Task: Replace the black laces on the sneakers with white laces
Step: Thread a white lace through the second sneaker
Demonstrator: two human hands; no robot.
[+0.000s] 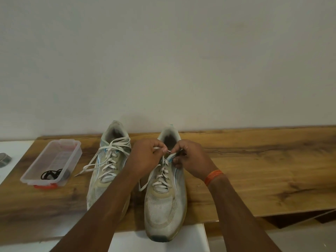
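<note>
Two worn white sneakers stand side by side on a wooden table point(254, 170), toes toward me. The left sneaker point(107, 171) is threaded with a white lace point(109, 157) whose loose ends trail off to its left. White lace point(162, 176) also crosses the eyelets of the right sneaker point(166, 202). My left hand point(145, 157) pinches an end of that lace at the top eyelets. Just to the right, my right hand point(190, 159) grips the collar and the lace there. A black lace point(51, 174) lies coiled in a clear plastic box point(52, 160).
The clear box sits at the table's left end on a red lid point(44, 186). A grey object point(4, 159) lies on the white surface further left. A plain wall rises right behind the table. A white surface point(158, 240) lies below the table's front edge.
</note>
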